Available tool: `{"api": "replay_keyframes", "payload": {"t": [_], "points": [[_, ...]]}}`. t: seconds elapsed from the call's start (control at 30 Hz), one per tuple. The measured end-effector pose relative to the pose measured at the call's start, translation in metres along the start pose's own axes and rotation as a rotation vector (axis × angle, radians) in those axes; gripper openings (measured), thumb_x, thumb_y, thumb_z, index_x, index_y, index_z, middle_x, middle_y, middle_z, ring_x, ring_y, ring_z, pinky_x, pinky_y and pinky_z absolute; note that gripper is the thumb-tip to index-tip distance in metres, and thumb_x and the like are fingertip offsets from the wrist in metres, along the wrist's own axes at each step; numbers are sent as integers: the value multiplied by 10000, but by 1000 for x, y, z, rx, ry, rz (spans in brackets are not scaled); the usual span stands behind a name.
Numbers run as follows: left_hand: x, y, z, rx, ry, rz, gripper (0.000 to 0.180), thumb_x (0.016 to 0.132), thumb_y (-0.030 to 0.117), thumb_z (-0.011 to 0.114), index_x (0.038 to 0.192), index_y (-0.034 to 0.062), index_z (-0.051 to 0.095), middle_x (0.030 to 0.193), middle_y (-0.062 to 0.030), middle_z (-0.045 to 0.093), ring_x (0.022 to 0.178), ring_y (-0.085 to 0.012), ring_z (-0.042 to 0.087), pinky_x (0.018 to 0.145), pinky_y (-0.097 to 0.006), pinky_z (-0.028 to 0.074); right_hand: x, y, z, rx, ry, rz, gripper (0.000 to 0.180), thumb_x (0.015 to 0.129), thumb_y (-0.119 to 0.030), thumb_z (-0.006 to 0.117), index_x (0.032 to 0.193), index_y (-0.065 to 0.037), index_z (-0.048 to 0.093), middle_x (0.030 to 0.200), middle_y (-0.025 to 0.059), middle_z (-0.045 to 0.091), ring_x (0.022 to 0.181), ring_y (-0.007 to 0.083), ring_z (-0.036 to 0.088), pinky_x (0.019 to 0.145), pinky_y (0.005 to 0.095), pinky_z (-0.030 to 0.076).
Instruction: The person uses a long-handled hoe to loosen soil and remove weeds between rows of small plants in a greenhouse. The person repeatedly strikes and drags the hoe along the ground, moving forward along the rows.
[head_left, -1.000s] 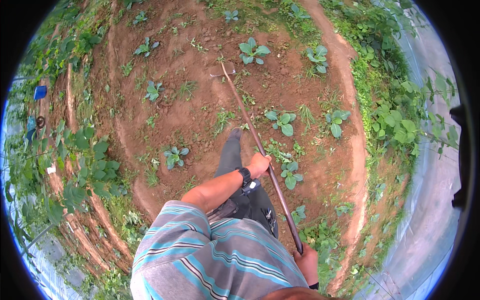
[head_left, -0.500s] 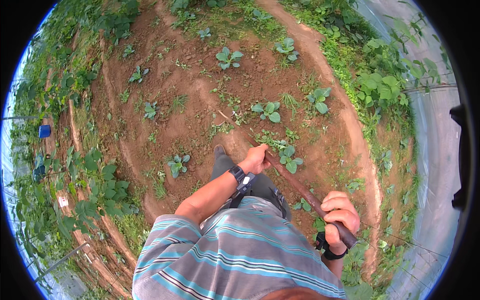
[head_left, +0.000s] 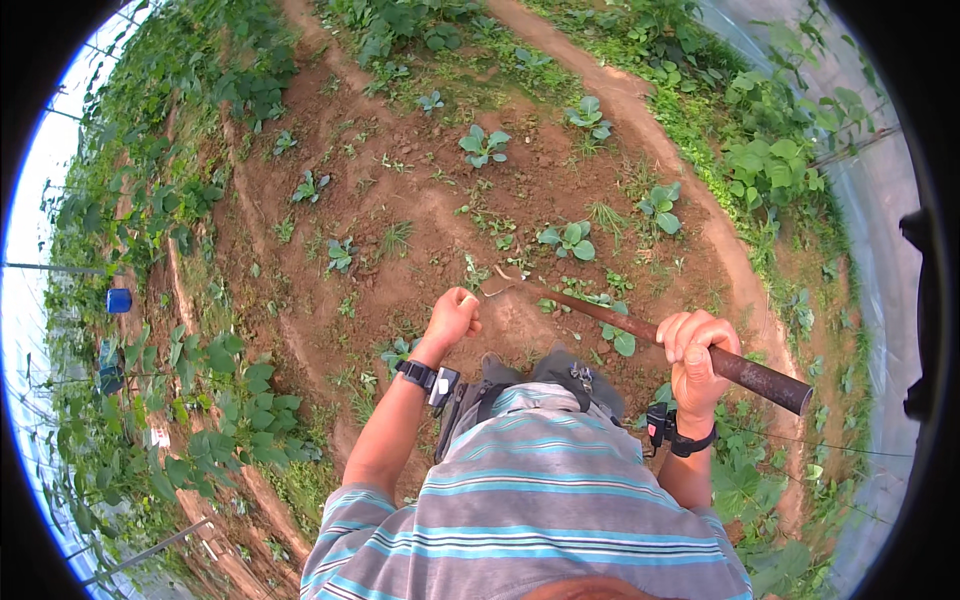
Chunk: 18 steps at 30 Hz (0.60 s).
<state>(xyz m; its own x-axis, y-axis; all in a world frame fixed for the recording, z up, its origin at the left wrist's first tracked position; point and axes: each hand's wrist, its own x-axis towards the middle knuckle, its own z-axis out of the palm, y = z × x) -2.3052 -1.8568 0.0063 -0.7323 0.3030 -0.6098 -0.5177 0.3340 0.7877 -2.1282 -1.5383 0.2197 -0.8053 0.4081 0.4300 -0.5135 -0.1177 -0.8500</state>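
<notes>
Brown hoe handle (head_left: 640,330) crosses the soil bed's middle; right hand (head_left: 697,352) wrapped tight near its end, left hand (head_left: 452,315) fisted, apparently empty. Regrip with both, strike clear of seedlings (head_left: 568,240).

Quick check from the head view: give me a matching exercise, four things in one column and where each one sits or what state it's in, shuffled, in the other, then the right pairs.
Things:
1. Right hand
2. Left hand
3. Blue container
4. Striped shirt

Places or states:
A. Far left, among the green vines
B. Closed in a fist above the soil, off the handle
C. Bottom centre of the picture, grey with blue bands
D. Wrapped around the long dark handle

Pairs: 1-D, 2-B, 3-A, 4-C
</notes>
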Motion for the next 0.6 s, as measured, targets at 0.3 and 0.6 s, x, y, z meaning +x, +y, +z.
{"api": "replay_keyframes", "payload": {"t": [0.3,0.6], "points": [[-111,-238,-271,12,610,-222,141,1007,164,550,958,32,544,748,-72,627,552,-196,677,443,-353,542,-36,31,44,-28,80,101,285,1037,-299,711,1024,-65,548,737,-2,479,675,148,496,739,367,454],[-245,-429,-305,-305,636,-684,240,1003,316,576,948,84,603,784,-118,674,685,-295,722,568,-454,583,-40,-36,2,-14,398,-20,198,1101,-241,584,957,-105,580,701,-34,412,632,120,420,683,340,405]]}}
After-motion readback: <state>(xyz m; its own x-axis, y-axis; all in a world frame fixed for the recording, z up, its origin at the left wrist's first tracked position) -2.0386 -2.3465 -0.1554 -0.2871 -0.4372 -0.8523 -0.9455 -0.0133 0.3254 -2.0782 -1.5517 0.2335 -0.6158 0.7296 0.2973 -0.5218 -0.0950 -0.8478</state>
